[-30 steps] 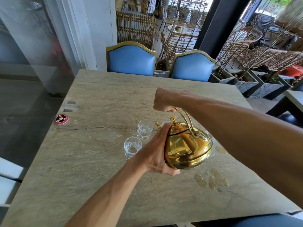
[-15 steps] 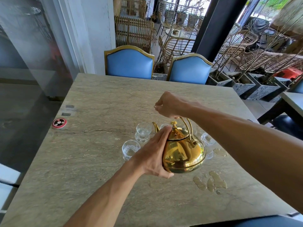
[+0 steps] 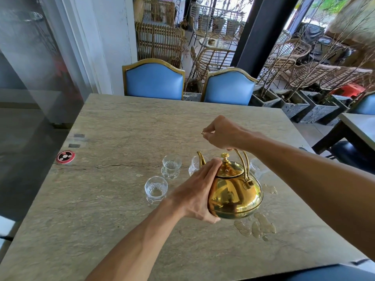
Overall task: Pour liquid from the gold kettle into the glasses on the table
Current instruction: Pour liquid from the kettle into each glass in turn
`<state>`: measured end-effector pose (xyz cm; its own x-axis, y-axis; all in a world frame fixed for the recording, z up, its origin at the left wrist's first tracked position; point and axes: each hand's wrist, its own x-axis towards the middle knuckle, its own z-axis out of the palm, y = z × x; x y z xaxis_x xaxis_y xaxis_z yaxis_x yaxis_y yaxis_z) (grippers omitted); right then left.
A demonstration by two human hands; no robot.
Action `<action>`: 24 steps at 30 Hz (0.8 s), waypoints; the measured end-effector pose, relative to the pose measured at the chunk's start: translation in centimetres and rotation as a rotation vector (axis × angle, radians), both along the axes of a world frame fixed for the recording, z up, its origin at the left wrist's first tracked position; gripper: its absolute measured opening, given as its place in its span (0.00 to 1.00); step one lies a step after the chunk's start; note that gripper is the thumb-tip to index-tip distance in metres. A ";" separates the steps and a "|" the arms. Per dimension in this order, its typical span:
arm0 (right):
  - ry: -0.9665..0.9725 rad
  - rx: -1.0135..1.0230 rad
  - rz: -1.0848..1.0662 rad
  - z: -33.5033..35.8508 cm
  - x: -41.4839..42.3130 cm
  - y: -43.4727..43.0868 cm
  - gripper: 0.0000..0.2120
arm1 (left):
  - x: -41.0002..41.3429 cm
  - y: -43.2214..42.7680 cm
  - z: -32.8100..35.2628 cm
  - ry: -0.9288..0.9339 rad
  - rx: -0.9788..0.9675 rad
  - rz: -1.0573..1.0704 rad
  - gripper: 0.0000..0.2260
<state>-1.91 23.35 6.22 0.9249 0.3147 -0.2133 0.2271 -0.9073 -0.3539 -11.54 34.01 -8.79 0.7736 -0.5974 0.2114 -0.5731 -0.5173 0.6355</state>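
I hold the gold kettle (image 3: 235, 191) with both of my hands above the stone table (image 3: 113, 199). My right hand (image 3: 223, 133) is closed around the top of the thin gold handle (image 3: 242, 165), which stands up over the kettle. My left hand (image 3: 195, 191) is flat and open, pressed against the left side of the kettle's round body, with my fingers reaching up to the lid (image 3: 230, 169). My thumb sits under the bottom edge. The lid has a small gold knob (image 3: 224, 156) on top, and it is just beside my fingertips. The spout (image 3: 200, 159) points away from me, toward the blue chairs (image 3: 154, 80). The spout is just above a glass (image 3: 194, 166) that is partly hidden behind my left hand. Two more clear glasses sit on the table to the left: a far glass (image 3: 171, 166) and a near glass (image 3: 156, 189). Another glass (image 3: 256, 168) peeks out on the right, behind the kettle. Some wet spots (image 3: 254, 227) lie on the table near the kettle's bottom right side. A small red round button (image 3: 65, 157) rests close to the left edge of the table.
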 end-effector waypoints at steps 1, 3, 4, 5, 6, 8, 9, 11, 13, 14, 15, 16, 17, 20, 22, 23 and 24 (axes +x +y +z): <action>0.000 -0.012 -0.010 0.1 0.1 -0.3 0.14 | 0.1 -0.4 0.1 -0.005 -0.020 -0.009 0.69; 0.006 -0.031 -0.032 0.2 0.2 -1.0 0.13 | 0.3 -1.2 0.2 -0.005 -0.057 -0.021 0.67; 0.013 -0.040 -0.039 0.3 0.3 -1.3 0.13 | 0.4 -1.6 0.3 -0.003 -0.065 -0.025 0.67; 0.024 -0.050 -0.042 0.3 0.5 -1.6 0.13 | 0.5 -1.9 0.4 -0.002 -0.074 -0.028 0.67; 0.033 -0.064 -0.043 0.3 0.6 -1.8 0.13 | 0.6 -2.2 0.3 0.001 -0.081 -0.029 0.67; 0.053 -0.090 -0.044 0.2 1.1 -2.2 0.12 | 0.7 -2.8 0.3 0.019 -0.089 -0.028 0.66; 0.062 -0.098 -0.045 0.1 1.3 -2.4 0.12 | 0.7 -3.0 0.2 0.031 -0.087 -0.025 0.67; 0.075 -0.113 -0.048 -0.1 1.7 -2.6 0.12 | 0.8 -3.4 0.0 0.055 -0.087 -0.017 0.68; 0.089 -0.132 -0.050 -0.2 2.0 -2.8 0.12 | 0.9 -3.7 -0.1 0.071 -0.097 -0.012 0.68; 0.097 -0.140 -0.052 -0.2 2.1 -2.9 0.12 | 0.9 -3.9 -0.2 0.074 -0.104 -0.010 0.68; 0.104 -0.147 -0.054 -0.3 2.2 -2.9 0.12 | 0.9 -3.9 -0.2 0.075 -0.112 -0.010 0.68; 0.111 -0.153 -0.056 -0.3 2.3 -2.9 0.12 | 0.9 -4.0 -0.2 0.076 -0.120 -0.010 0.67; 0.117 -0.160 -0.058 -0.4 2.5 -2.9 0.12 | 0.9 -4.0 -0.2 0.074 -0.128 -0.011 0.67; 0.131 -0.189 -0.061 -0.7 3.0 -2.6 0.12 | 1.0 -4.2 -0.1 0.075 -0.151 -0.011 0.65; 0.136 -0.212 -0.064 -0.9 3.4 -2.5 0.12 | 1.0 -4.3 0.1 0.082 -0.163 -0.008 0.65; 0.144 -0.219 -0.066 -1.0 3.6 -2.4 0.12 | 0.9 -4.4 0.1 0.092 -0.165 -0.001 0.65; 0.153 -0.225 -0.066 -1.1 3.9 -2.3 0.12 | 1.0 -4.4 0.1 0.107 -0.161 0.007 0.66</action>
<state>1.96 21.02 5.12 0.8935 0.1836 -0.4099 0.1242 -0.9780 -0.1674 -10.58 29.58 -8.73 0.8009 -0.5571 0.2197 -0.4943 -0.4080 0.7676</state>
